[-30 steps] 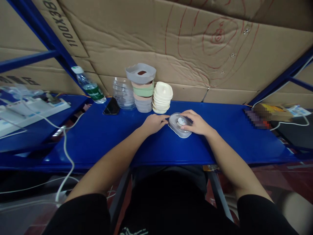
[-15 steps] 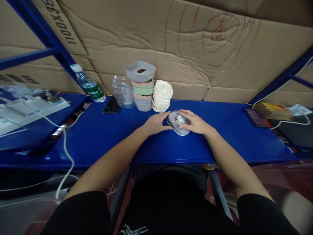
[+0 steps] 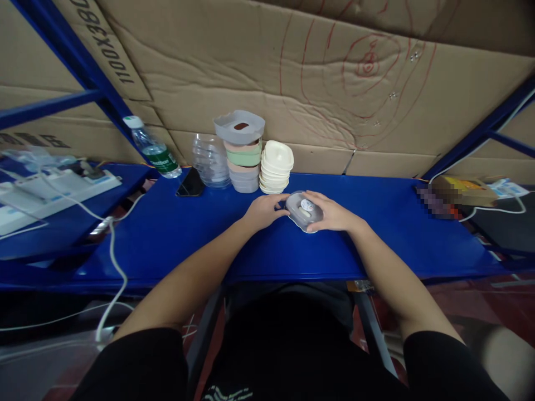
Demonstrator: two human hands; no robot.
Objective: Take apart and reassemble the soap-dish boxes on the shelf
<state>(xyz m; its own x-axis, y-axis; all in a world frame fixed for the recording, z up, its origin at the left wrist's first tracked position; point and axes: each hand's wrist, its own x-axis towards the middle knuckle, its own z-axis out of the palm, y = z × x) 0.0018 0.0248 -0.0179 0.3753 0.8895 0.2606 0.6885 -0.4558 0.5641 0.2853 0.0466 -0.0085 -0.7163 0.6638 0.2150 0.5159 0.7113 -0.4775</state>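
A small grey container with a clear lid and a round white label (image 3: 304, 210) rests on the blue table (image 3: 276, 250). My right hand (image 3: 332, 213) grips its right side, with the thumb at the near edge and the fingers at the far edge. On the left side, my left hand (image 3: 265, 211) is beside the container, thumb and fingers curved apart, fingertips at or close to its rim. Behind the hands stand a stack of cream bowls (image 3: 276, 166), a stack of coloured bowls (image 3: 244, 172) topped by a grey tray (image 3: 239, 127), and clear plastic lids (image 3: 210, 161).
A water bottle (image 3: 155, 153) leans at the back left, near a black phone (image 3: 191, 182). Power strips (image 3: 58, 195) with white cables lie at the far left. A cardboard box (image 3: 472, 190) sits at the right. Cardboard (image 3: 234, 61) walls the back.
My right hand has closed around the container's right side, its thumb now at the near edge. My left thumb has shifted slightly up and left. The camera view has tilted a little.
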